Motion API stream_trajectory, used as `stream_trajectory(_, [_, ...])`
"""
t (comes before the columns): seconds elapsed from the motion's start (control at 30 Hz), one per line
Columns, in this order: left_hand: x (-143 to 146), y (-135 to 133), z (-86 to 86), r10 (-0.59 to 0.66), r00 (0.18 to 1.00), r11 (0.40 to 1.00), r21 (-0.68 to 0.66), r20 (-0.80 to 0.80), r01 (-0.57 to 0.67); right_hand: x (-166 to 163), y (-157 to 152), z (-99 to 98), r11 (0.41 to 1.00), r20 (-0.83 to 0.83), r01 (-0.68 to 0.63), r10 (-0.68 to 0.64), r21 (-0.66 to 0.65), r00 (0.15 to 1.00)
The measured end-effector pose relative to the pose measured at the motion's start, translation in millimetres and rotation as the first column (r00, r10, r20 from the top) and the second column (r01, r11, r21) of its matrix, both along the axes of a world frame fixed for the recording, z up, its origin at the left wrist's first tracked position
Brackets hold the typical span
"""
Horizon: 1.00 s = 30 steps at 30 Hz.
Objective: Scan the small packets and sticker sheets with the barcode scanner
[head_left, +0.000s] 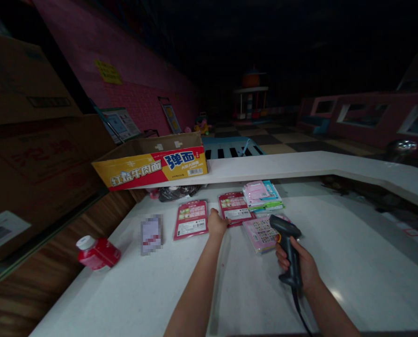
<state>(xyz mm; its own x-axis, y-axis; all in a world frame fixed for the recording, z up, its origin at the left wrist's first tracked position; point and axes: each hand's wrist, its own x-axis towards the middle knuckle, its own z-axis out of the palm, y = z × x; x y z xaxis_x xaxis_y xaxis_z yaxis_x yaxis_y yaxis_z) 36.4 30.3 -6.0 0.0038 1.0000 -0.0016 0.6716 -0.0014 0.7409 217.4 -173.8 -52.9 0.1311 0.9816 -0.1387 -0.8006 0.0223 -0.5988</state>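
In my right hand (303,264) is a dark barcode scanner (290,250), gripped by its handle, with its head tilted over a pink printed pack (261,234). My left hand (217,223) is closed at the lower left edge of a red-bordered flat package (235,206), its thumb lying on the package; the other fingers are mostly hidden. A similar red package (192,220) lies flat just left of that hand. Behind the pink pack rests a pile of pink, blue and green packets (263,194). The scanner's cable runs down past the front edge.
A red bottle with a white cap (98,254) lies at the left of the white counter (131,299). A blurred-out card (151,235) is nearby. An open yellow-and-red carton (152,168) sits on the raised ledge (282,164). Large cardboard boxes (36,164) stand at the left.
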Motion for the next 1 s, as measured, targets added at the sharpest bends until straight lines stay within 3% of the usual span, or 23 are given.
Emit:
stream_trajectory(0.07, [1,7,-3.2,0.062,0.960,0.993,-0.110,0.274,-0.033,0,0,0.3,1.000,-0.001,-0.003,0.003,-0.003,1.000])
stream_trajectory(0.13, [4,13,-5.9,0.131,0.853,0.961,-0.277,0.506,0.017,0,-1,0.3,1.000,-0.004,-0.001,0.001,-0.008,1.000])
stream_trajectory(0.2, [9,17,-7.1,0.181,0.768,0.917,-0.387,0.614,0.093,-1,-1,0.3,1.000,-0.008,0.000,0.000,-0.012,1.000])
stream_trajectory(0.3, [13,18,-5.6,0.197,0.704,0.900,-0.410,0.682,0.146,-1,-1,0.7,1.000,-0.007,0.008,-0.008,-0.014,1.000])
stream_trajectory(0.47, [4,5,-6.5,0.218,0.470,0.903,-0.359,0.855,0.234,-2,-1,4.2,1.000,0.020,0.015,-0.015,-0.013,1.000])
stream_trajectory(0.63, [-15,-20,-29.4,0.092,0.266,0.958,-0.158,0.960,0.240,-4,-1,7.7,0.999,0.035,0.028,-0.027,-0.017,0.999])
stream_trajectory(0.8, [-29,-35,-50.4,-0.030,0.188,0.983,-0.005,0.982,0.183,-6,-2,11.6,0.997,0.028,0.058,-0.057,-0.043,0.998])
stream_trajectory(1.0, [-30,-36,-51.4,-0.066,0.169,0.981,0.034,0.983,0.190,-11,-4,18.8,0.991,0.142,0.103,-0.090,-0.088,0.986])
